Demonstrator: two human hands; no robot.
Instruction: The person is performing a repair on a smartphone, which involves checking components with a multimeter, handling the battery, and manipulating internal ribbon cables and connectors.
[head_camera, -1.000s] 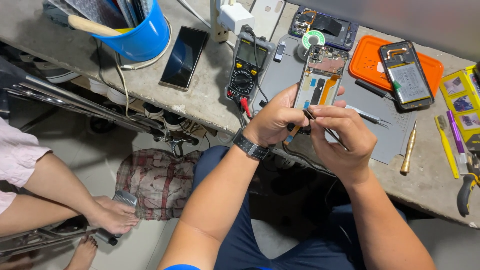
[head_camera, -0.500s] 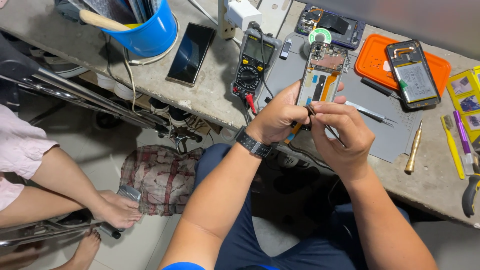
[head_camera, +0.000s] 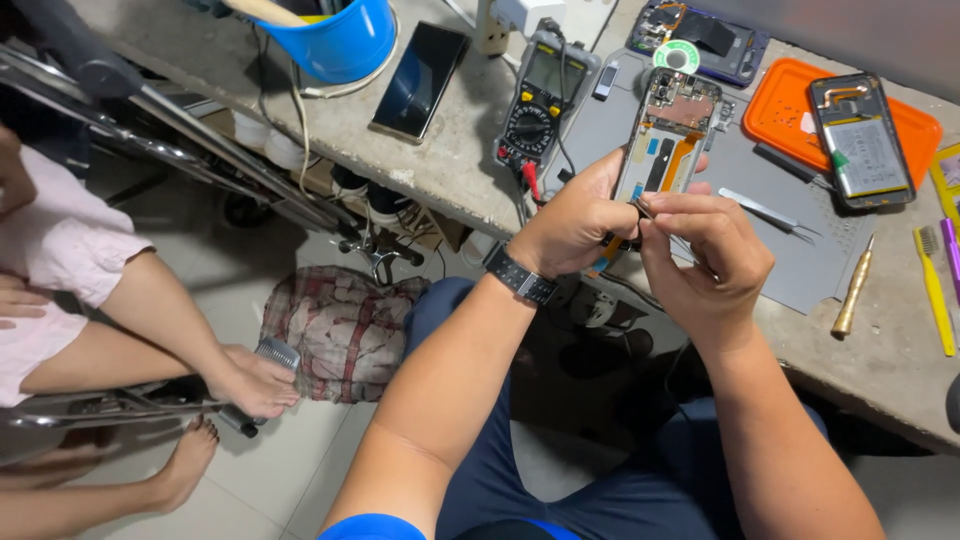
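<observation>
The left hand (head_camera: 575, 222) grips an opened phone frame with exposed boards (head_camera: 668, 128) above the grey concrete counter (head_camera: 440, 170), while the right hand (head_camera: 705, 255) pinches thin metal tweezers (head_camera: 650, 212) beside an orange rectangular tray (head_camera: 790, 115).

We see a rough grey concrete worktop (head_camera: 440, 175) above a pale tiled floor (head_camera: 300, 470), where a checked cloth bag (head_camera: 335, 335) lies beside metal chair legs (head_camera: 110, 405).

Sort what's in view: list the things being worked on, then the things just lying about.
In use:
left hand
right hand
opened phone frame with exposed boards
thin metal tool

Lying about:
black multimeter
orange tray
steel tweezers
brass-coloured screwdriver
blue bucket
</observation>
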